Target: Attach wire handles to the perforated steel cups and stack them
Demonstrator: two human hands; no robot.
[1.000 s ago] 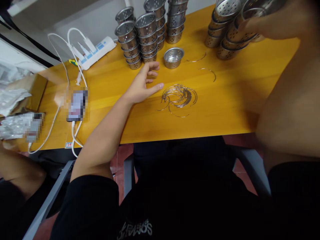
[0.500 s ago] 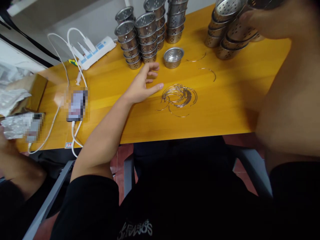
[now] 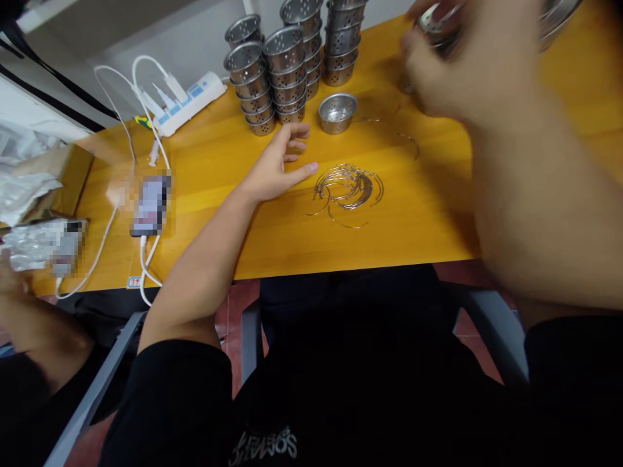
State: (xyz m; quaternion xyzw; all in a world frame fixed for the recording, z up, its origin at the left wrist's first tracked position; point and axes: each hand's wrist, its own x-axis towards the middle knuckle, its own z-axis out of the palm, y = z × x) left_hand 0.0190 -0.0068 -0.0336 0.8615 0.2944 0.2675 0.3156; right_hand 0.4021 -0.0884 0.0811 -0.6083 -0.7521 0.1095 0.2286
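Note:
My left hand (image 3: 280, 162) rests on the table with its fingers loosely apart, holding nothing. Just right of its thumb lies a loose pile of thin curved metal wires (image 3: 348, 186). A single perforated metal cup (image 3: 337, 113) stands upright beyond the fingertips. At the upper right, my right hand (image 3: 452, 71) is blurred, its thumb and fingers around the top of a stack of perforated metal cups (image 3: 435, 21). My hand and forearm hide most of that stack. Another metal cup rim (image 3: 557, 23) shows beyond my right wrist.
Several tall stacks of perforated cups (image 3: 285, 74) stand at the back by the wall. To the left are a white power strip (image 3: 192, 102), cables and a phone (image 3: 151, 204). A co-worker's arm (image 3: 41, 318) and plastic bags (image 3: 32, 243) are at far left.
My right hand has moved left from the nearer right-hand stack to the stack beside it. Cups at the right now show farther right. My left hand has stayed put.

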